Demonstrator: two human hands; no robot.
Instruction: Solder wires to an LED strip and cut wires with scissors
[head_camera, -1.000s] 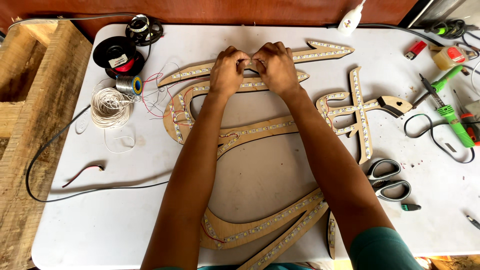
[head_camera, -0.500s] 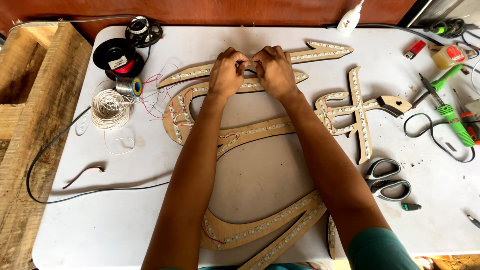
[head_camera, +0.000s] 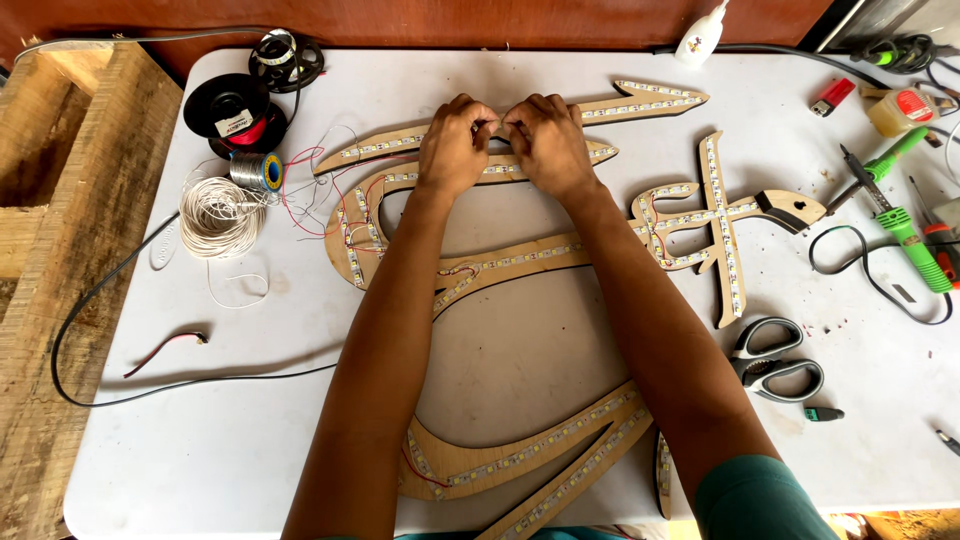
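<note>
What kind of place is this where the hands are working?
Probably a small workshop for making lighted signs. Both hands, left hand and right hand, press on a curvy wooden cutout lined with light strips, with wire spools and a green soldering iron on the white table.

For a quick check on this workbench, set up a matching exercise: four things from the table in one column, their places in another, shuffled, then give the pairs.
Things:
1. scissors
2. coil of white wire
3. red lighter
4. white glue bottle

Places:
A. far edge of the white table, above the wooden cutout's arrow tip
B. left of the left hand, below the black spool
C. beside the right forearm, near the table's right side
D. far right corner area, left of the tape roll

Pairs: 1-C, 2-B, 3-D, 4-A
</note>
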